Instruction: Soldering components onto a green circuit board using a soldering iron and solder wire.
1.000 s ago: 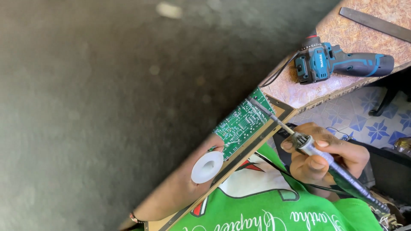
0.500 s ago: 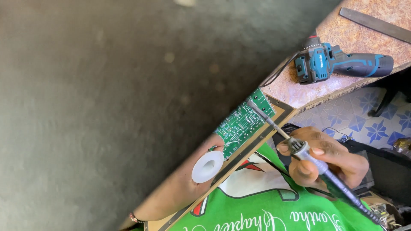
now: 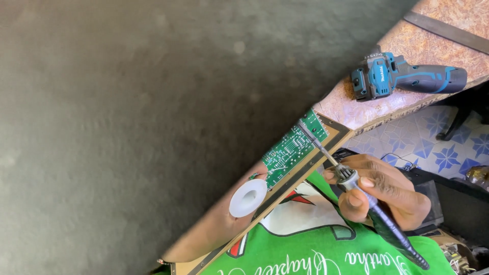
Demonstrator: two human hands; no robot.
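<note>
Your right hand (image 3: 382,191) at lower right of the frame, fingers clamped on a soldering iron (image 3: 356,196), its tip on the green circuit board (image 3: 293,147) at centre, your left forearm (image 3: 214,229) beneath the board, left fingers hidden, white solder spool (image 3: 248,197) beside it, blue cordless drill (image 3: 405,76) on the bench (image 3: 356,104) at upper right.

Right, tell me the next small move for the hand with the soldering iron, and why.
Probably hold the right hand steady, keeping the dark-handled soldering iron pressed where its metal tip meets the top end of the green circuit board. The white solder spool lies by the left forearm; that hand is hidden, so nothing shows solder being fed.
</note>
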